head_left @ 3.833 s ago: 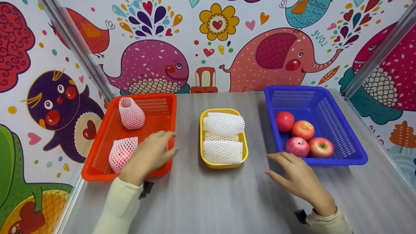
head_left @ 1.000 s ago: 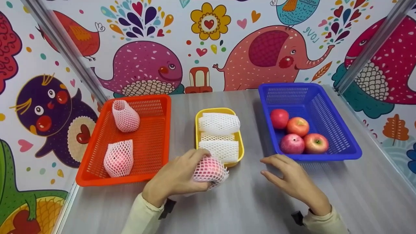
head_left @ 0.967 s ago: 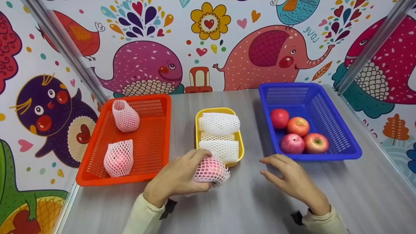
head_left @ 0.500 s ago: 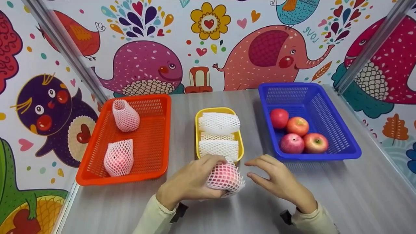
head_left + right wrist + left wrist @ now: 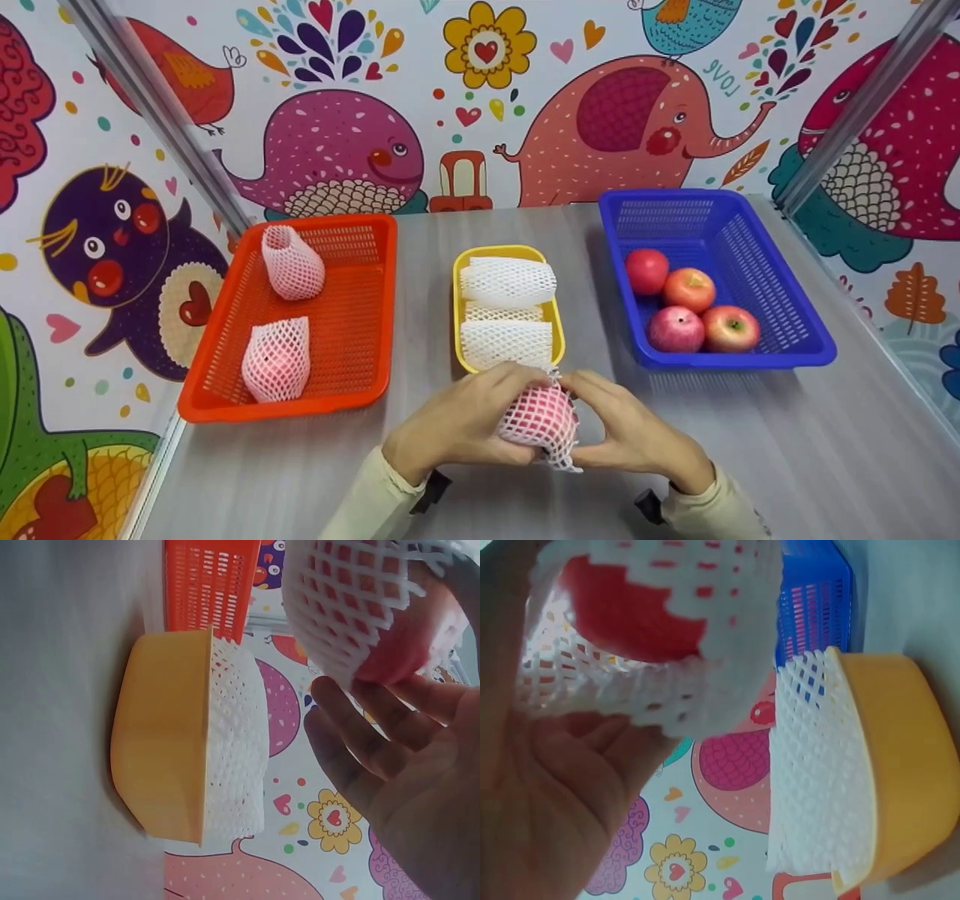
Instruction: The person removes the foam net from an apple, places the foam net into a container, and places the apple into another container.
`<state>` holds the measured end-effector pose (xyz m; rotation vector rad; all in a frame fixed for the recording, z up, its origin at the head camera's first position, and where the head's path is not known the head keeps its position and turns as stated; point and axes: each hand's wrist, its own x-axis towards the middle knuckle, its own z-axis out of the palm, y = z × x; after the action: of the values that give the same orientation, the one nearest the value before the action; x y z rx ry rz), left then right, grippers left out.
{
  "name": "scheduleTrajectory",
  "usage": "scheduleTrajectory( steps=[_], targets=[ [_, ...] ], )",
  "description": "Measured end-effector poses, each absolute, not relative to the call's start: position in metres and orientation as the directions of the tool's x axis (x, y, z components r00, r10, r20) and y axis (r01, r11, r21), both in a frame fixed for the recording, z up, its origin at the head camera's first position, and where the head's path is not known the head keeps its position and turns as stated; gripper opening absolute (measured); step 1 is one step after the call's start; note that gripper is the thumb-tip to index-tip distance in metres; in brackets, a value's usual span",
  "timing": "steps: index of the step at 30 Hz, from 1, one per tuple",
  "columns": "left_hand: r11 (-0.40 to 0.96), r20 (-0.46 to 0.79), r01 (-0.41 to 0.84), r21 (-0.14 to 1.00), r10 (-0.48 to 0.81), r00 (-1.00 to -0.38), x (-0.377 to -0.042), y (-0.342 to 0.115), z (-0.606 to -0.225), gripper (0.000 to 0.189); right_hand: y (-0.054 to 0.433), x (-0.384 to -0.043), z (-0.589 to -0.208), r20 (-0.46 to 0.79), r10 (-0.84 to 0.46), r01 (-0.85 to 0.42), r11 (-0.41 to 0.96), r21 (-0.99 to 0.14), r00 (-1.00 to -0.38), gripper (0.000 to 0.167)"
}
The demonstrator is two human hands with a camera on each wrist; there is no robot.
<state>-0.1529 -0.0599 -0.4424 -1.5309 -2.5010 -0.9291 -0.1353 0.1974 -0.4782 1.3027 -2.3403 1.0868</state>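
1. Apple: held just in front of the yellow tray, on the person's side, and apparently lifted off the counter. A white foam net surrounds it, likely as cushioning; some red skin shows uncovered.
2. Left-hand grip: grasping the netted apple, thumb and fingers around its left side. This side presumably carries most of the weight.
3. Right-hand grip: grasping lightly from the opposite side, fingertips touching. The two-sided hold probably steadies the fruit and lets the net be adjusted.
4. Yellow tray: stands between both baskets and holds white nets. The central position seems chosen to suit either hand.
5. Red basket: at the left, containing two netted pieces, spaced apart, presumably to separate wrapped from unwrapped.
6. Blue basket: at the right, with four bare apples clustered toward the tray side, perhaps for easier reach.
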Motion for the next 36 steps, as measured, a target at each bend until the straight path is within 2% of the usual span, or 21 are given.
scheduleTrajectory(
  steps=[11, 19, 28, 32, 36],
  targets=[
    [0.284, 0.382, 0.841, 0.461, 0.792, -0.477, -0.153, -0.064, -0.451, 0.068, 0.199, -0.134, -0.483, 0.563, -0.593, -0.814, 0.357, -0.458, -0.576, 0.077],
    [0.311, 0.355, 0.822, 0.478, 0.787, -0.504, -0.151, -0.068, -0.448, 0.062, 0.202, -0.136, -0.484, 0.578, -0.54, -0.791, 0.405, -0.458, -0.612, 0.079],
    [0.356, 0.321, 0.783, 0.511, 0.766, -0.557, -0.151, -0.072, -0.444, 0.055, 0.212, -0.135, -0.488, 0.622, -0.418, -0.748, 0.423, -0.512, -0.662, 0.081],
    [0.35, 0.314, 0.793, 0.499, 0.779, -0.542, -0.151, -0.072, -0.443, 0.052, 0.219, -0.136, -0.488, 0.639, -0.358, -0.728, 0.428, -0.536, -0.681, 0.084],
    [0.334, 0.334, 0.823, 0.46, 0.793, -0.509, -0.15, -0.07, -0.441, 0.041, 0.223, -0.136, -0.487, 0.641, -0.32, -0.701, 0.487, -0.521, -0.698, 0.086]
  ],
)
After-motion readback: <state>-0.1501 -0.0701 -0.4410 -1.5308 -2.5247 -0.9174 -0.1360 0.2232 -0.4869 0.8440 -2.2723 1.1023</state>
